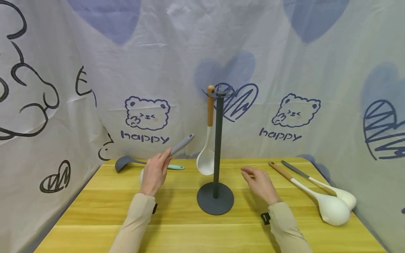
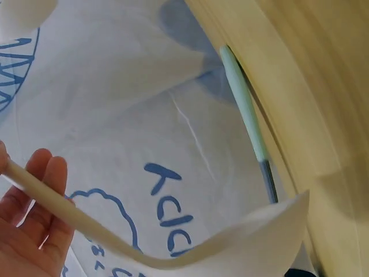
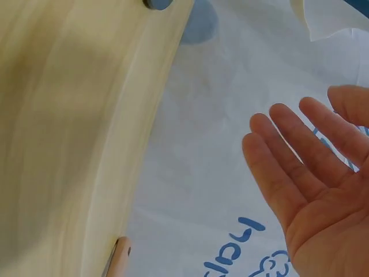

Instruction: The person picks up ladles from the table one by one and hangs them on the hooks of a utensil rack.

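Gripping a grey-handled white plastic ladle (image 1: 181, 145) in our left hand (image 1: 155, 174), right hand (image 1: 260, 184) loosely straight-fingered, we seemed mid-hanging. Next likely meant hooking it onto the slim dark metal stand (image 1: 218, 147)

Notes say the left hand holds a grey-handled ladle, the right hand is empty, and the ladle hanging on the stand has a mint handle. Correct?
Mint is wrong: in the head view, the hanging ladle on the stand has a brown handle. The left hand holds the grey-handled ladle; the right hand is empty.
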Demonstrator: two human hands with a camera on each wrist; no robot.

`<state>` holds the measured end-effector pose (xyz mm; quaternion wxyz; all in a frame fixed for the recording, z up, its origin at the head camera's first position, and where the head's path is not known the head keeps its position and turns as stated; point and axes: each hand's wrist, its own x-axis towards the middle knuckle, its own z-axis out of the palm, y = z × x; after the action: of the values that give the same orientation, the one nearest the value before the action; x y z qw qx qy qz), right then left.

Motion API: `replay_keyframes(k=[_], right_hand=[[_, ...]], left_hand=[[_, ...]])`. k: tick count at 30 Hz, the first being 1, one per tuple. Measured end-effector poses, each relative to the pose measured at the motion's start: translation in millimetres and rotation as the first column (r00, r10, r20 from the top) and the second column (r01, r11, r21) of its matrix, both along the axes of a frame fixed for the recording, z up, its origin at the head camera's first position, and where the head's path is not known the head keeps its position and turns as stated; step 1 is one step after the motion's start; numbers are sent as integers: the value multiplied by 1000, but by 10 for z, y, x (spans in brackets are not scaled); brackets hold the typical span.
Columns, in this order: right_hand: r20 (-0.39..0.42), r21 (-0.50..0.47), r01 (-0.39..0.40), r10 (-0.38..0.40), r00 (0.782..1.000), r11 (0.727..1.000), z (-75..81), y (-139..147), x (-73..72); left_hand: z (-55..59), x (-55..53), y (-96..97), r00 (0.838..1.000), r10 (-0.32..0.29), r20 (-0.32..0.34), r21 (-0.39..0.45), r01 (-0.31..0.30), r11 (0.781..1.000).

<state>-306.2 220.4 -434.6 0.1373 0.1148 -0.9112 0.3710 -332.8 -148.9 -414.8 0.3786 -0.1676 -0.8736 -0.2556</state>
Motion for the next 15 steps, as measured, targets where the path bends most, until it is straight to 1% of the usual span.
replay_keyframes(k=[5, 8, 12, 15], right_hand=[[-49, -25, 3, -4, 999, 1000, 68, -62, -2], [-110, -41, -10, 5, 994, 999, 146, -101, -13], [-210, -52, -33, 21, 978, 998, 302, -155, -50], [-269, -49, -42, 27, 963, 998, 443, -204, -76]], left_hand=[[48, 12, 67, 999, -28, 32, -22, 29, 999], [108, -1, 98, 998, -51, 22, -36, 51, 998], [221, -25, 130, 996, -92, -11, -33, 92, 995], [310, -40, 146, 991, -128, -23, -25, 128, 991]])
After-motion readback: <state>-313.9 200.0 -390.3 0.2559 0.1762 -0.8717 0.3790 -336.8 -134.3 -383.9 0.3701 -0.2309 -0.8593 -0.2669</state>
